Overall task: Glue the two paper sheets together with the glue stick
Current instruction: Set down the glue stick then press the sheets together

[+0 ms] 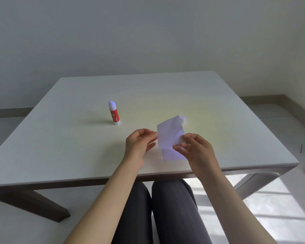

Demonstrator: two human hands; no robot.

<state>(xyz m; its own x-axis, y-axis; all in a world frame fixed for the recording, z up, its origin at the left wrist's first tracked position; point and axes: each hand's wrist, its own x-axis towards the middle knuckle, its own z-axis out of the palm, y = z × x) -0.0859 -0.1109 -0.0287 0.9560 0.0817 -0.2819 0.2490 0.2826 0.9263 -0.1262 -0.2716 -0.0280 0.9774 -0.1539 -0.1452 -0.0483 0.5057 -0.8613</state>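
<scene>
Both hands, left hand point(139, 141) and right hand point(195, 147), pinch one paper sheet point(170, 133) at frame centre above the other sheet point(171, 154); edges should be aligned before pressing.

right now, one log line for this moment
stage: aligning | both hands pinch upper paper sheet above lower sheet on table | glue stick upright, apart, uncapped | cap behind paper
</scene>
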